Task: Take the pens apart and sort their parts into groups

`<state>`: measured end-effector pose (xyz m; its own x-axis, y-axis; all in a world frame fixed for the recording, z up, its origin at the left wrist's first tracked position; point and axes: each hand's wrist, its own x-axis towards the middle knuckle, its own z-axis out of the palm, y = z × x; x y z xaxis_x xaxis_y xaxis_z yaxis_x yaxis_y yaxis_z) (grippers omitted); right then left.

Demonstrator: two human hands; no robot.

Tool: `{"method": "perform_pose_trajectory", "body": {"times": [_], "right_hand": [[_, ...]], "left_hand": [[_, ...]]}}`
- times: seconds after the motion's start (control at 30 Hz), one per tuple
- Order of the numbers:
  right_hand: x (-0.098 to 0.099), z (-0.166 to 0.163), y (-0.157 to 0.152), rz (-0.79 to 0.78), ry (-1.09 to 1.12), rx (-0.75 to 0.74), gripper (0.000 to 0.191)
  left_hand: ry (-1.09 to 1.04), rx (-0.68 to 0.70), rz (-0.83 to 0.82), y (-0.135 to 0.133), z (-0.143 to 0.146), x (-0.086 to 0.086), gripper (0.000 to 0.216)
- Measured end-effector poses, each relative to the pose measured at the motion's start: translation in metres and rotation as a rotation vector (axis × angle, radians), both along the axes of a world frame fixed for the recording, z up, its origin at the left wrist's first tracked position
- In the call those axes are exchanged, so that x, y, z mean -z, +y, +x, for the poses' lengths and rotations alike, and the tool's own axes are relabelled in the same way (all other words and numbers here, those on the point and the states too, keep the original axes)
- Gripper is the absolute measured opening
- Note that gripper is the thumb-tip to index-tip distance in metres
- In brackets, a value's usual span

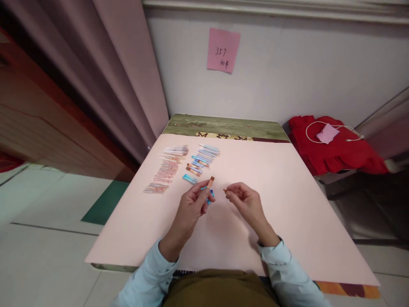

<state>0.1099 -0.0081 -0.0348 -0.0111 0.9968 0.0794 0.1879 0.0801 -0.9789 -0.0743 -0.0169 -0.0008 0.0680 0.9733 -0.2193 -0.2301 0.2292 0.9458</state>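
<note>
My left hand (191, 204) is closed around a short peach stick with a brown end (211, 182), which looks like a small marker or crayon; its brown end points up and away from me. In my right hand (245, 200), thumb and fingertips pinch a tiny brown piece (225, 190), perhaps a cap. A gap separates the two hands above the table. Behind the left fingers, bright blue pieces (211, 197) show in part. Just beyond that hand lie turquoise sticks (189, 178) and brown-ended sticks (193, 171).
Light blue pencils or pens (207, 152) lie in a row farther back. To their left, clear and pinkish slim items (166, 172) form a column. All rest on a pale pink sheet (287, 221) over the table. Red cloth (338, 149) with a white cable is at right.
</note>
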Motion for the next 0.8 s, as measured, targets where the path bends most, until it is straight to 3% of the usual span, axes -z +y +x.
{"method": "perform_pose_trajectory", "body": {"times": [0.1, 0.23, 0.5, 0.8], "right_hand": [[-0.025, 0.003, 0.004, -0.048, 0.267, 0.07, 0.031], [-0.045, 0.0, 0.003, -0.004, 0.353, 0.12, 0.031], [-0.045, 0.001, -0.008, 0.053, 0.302, 0.123, 0.026], [-0.046, 0.005, -0.011, 0.057, 0.283, 0.113, 0.024]], "left_hand": [[0.137, 0.008, 0.116, -0.005, 0.002, -0.003, 0.041], [0.278, 0.061, 0.231, -0.01, 0.005, -0.008, 0.036], [0.373, 0.104, 0.303, -0.019, 0.008, -0.015, 0.031], [0.331, 0.104, 0.292, -0.022, 0.012, -0.019, 0.031]]}}
